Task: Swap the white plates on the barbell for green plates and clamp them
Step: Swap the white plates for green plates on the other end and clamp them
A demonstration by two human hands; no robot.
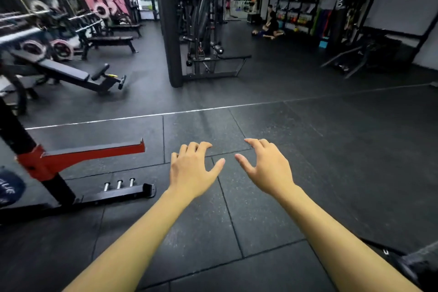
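My left hand [193, 168] and my right hand [266, 168] are stretched out side by side above the black rubber floor, palms down, fingers loosely curved and holding nothing. Barbells with white plates [102, 10] rest on bench racks at the far left, well beyond both hands. More white plates [62, 50] stand lower down at the left. No green plate and no clamp shows in this view.
A black rack with a red safety arm [92, 152] and a base with three chrome pegs [119, 185] stands at the left. An incline bench [68, 71], a black pillar [169, 31] and a cable machine stand farther off. People sit on the floor at the far right [271, 28].
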